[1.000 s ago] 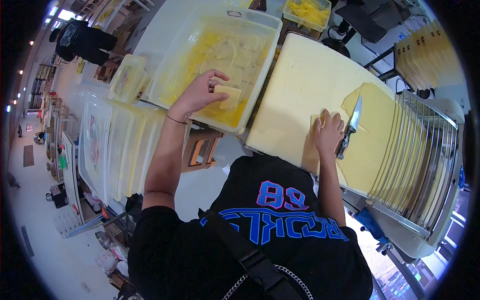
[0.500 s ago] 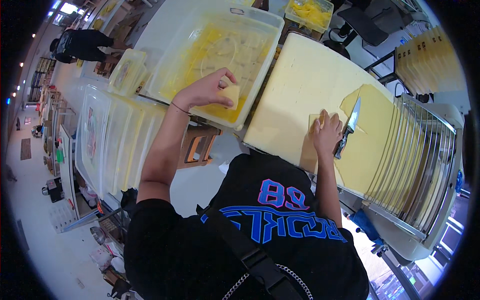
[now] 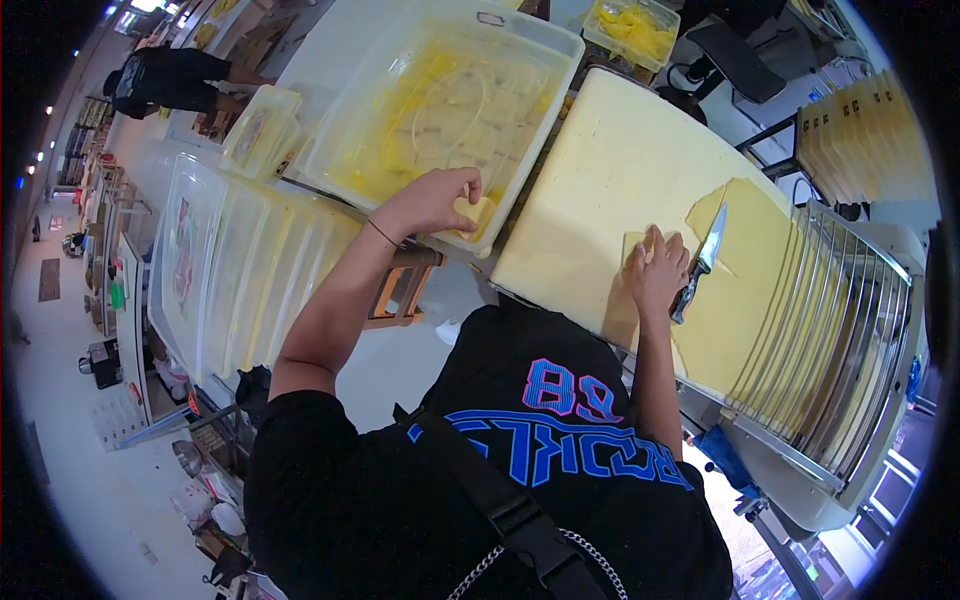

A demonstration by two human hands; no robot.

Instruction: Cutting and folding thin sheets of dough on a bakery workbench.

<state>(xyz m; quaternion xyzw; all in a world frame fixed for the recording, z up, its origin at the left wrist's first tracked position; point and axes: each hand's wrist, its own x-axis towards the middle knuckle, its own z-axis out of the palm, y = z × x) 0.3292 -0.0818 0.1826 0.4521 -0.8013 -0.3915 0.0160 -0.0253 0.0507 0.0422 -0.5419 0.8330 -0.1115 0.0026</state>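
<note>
My left hand (image 3: pixel 432 203) is closed, pinching a flat, pale yellow piece of dough (image 3: pixel 479 214) between thumb and fingers. It hangs over the near right corner of a clear plastic tub (image 3: pixel 545 130) whose bottom bears yellow smears and pale square pieces. On a cream-coloured work surface (image 3: pixel 610 150), my right hand (image 3: pixel 661 272) has its fingers bent down over another cut piece of dough (image 3: pixel 631 243), thumb at the near edge. Just right of that hand a black-handled knife (image 3: pixel 704 256) lies on a wide sheet of dough (image 3: pixel 755 290).
A roller machine with metal bars (image 3: pixel 840 330) covers the sheet's right end. Stacked clear lids or tubs (image 3: pixel 240 275) stand left of me. Behind lies a small box of yellow strips (image 3: pixel 632 32). Another person (image 3: pixel 170 80) stands far left. A wooden stool (image 3: pixel 402 290) is under the tub.
My left hand has come down and nearer with its piece of dough, toward the tub's near right corner. The right hand stays at its piece. The whole view has shifted slightly.
</note>
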